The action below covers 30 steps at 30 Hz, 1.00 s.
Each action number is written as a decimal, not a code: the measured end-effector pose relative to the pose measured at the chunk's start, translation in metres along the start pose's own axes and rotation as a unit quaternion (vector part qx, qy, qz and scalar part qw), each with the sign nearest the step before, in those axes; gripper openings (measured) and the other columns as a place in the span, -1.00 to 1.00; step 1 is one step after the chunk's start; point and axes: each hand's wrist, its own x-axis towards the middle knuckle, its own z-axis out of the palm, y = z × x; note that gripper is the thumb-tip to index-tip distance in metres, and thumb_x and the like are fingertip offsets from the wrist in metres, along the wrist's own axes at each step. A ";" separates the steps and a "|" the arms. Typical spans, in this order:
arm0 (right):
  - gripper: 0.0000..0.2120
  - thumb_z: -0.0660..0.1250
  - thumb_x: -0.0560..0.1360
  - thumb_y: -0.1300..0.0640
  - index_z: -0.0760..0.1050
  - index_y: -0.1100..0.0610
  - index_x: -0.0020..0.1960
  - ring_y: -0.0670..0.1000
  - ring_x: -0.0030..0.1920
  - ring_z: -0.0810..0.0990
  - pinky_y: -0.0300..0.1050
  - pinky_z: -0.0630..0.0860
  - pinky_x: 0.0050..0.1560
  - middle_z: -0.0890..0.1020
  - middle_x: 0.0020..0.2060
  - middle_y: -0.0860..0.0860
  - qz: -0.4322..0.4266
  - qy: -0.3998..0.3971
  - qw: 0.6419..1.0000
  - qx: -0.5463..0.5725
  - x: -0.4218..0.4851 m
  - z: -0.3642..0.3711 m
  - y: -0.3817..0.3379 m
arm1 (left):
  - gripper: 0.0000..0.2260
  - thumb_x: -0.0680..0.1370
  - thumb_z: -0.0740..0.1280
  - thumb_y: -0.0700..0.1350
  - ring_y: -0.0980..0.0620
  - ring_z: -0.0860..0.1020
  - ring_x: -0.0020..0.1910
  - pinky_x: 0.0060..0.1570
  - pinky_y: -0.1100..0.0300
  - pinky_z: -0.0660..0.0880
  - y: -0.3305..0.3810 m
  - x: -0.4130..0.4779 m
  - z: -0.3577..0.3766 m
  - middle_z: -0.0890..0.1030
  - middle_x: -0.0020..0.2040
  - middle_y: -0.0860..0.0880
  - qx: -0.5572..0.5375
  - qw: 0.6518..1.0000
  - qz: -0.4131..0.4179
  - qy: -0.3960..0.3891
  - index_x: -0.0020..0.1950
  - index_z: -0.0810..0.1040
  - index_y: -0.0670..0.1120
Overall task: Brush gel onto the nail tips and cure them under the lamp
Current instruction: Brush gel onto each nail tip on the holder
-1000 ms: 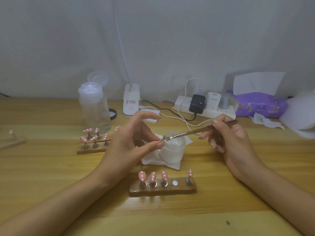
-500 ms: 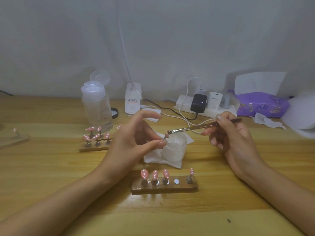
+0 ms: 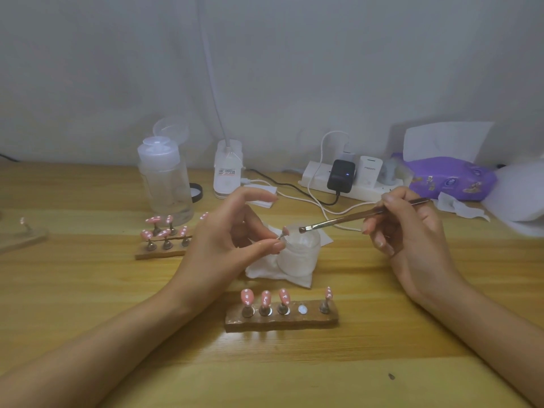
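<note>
**A:** Where is the nail tip sitting just now?

**B:** The pink nail tip (image 3: 284,230) is sticking up on a thin metal peg, just over the rim of the frosted gel jar (image 3: 298,257). The left hand (image 3: 235,242) is pinching that peg between the thumb and a curled finger. Its index finger is arching up free above them.

**A:** And the brush?

**B:** The right hand (image 3: 412,231) is holding the brush (image 3: 353,217) like a pen, with the fingers curled round the handle. The bristles are hovering over the jar's mouth, just beside the tip. I cannot tell whether they are touching it.

**A:** What is lying around them?

**B:** The jar is standing on a crumpled white wipe (image 3: 273,275). Nearer the person, a wooden holder (image 3: 281,322) is carrying four pink, white-dotted tips on pegs. A bare white disc is showing between the third and the last.

**A:** Anything further out?

**B:** A second wooden holder (image 3: 160,254) is sitting behind the left hand, crowded with more dotted tips. Behind it a clear pump bottle (image 3: 164,184) is standing with its cap flipped open. Along the wall, a white lamp base (image 3: 228,178) is sending its neck upward. A power strip (image 3: 365,191) is carrying a black charger (image 3: 341,175), and a purple wipes pack (image 3: 453,178) is lying at the far right. Everything is resting on the wooden table (image 3: 382,363).
</note>
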 end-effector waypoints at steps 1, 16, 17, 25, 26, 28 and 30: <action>-0.75 0.17 0.64 0.21 0.39 0.11 -0.22 -0.06 -0.56 0.40 -0.31 0.28 -0.57 0.57 -0.49 0.08 0.003 0.005 1.000 -0.005 0.002 -0.001 -0.001 | -0.54 0.37 0.50 -0.05 0.05 0.68 -0.19 -0.09 0.11 0.64 0.000 0.000 0.000 0.65 -0.25 0.03 0.003 1.000 0.000 0.000 0.25 0.51 0.03; -0.89 0.21 0.43 0.17 0.46 -0.02 -0.13 0.05 -0.40 0.55 -0.25 0.45 -0.44 0.59 -0.34 0.01 -0.179 -0.122 0.972 -0.092 0.007 -0.010 -0.023 | -0.61 0.47 0.50 -0.19 0.07 0.67 -0.16 -0.22 0.05 0.58 -0.001 0.001 0.002 0.64 -0.24 0.07 0.051 0.999 0.019 0.006 0.24 0.50 0.01; -0.88 0.20 0.41 0.19 0.45 -0.01 -0.13 0.04 -0.41 0.53 -0.25 0.43 -0.44 0.59 -0.34 0.00 -0.191 -0.124 0.970 -0.088 0.006 -0.010 -0.023 | -0.62 0.47 0.49 -0.19 0.07 0.67 -0.16 -0.23 0.07 0.57 -0.001 0.001 0.002 0.64 -0.24 0.09 0.052 0.998 0.020 0.005 0.24 0.50 0.00; -0.85 0.22 0.39 0.22 0.46 -0.02 -0.18 -0.01 -0.49 0.47 -0.32 0.35 -0.50 0.57 -0.42 0.00 -0.152 -0.061 0.986 -0.042 0.014 -0.017 -0.024 | -0.62 0.48 0.49 -0.20 0.05 0.66 -0.13 -0.25 0.14 0.54 -0.001 0.002 0.003 0.64 -0.21 0.10 0.060 0.998 0.023 0.002 0.24 0.50 0.01; -0.84 0.24 0.44 0.21 0.49 -0.04 -0.19 -0.02 -0.48 0.49 -0.31 0.36 -0.50 0.57 -0.43 0.00 -0.125 -0.045 0.991 -0.026 0.013 -0.015 -0.021 | -0.62 0.48 0.49 -0.20 0.05 0.66 -0.12 -0.25 0.13 0.54 -0.001 0.002 0.003 0.65 -0.20 0.11 0.064 0.998 0.024 0.003 0.24 0.50 0.02; -0.86 0.31 0.54 0.13 0.49 -0.02 -0.19 -0.05 -0.48 0.50 -0.30 0.39 -0.50 0.59 -0.44 0.00 -0.061 -0.025 0.998 -0.001 0.010 -0.008 -0.012 | -0.62 0.48 0.48 -0.21 0.05 0.65 -0.12 -0.24 0.08 0.55 -0.001 0.002 0.003 0.66 -0.18 0.11 0.066 0.998 0.025 0.004 0.24 0.50 0.04; -0.84 0.32 0.51 0.02 0.42 0.05 -0.19 -0.06 -0.50 0.48 -0.31 0.39 -0.50 0.61 -0.45 0.03 -0.011 -0.019 1.000 0.019 0.004 -0.001 -0.002 | -0.62 0.49 0.48 -0.21 0.03 0.65 -0.11 -0.22 0.04 0.54 -0.001 0.002 0.002 0.65 -0.16 0.11 0.063 0.998 0.022 0.005 0.24 0.50 0.05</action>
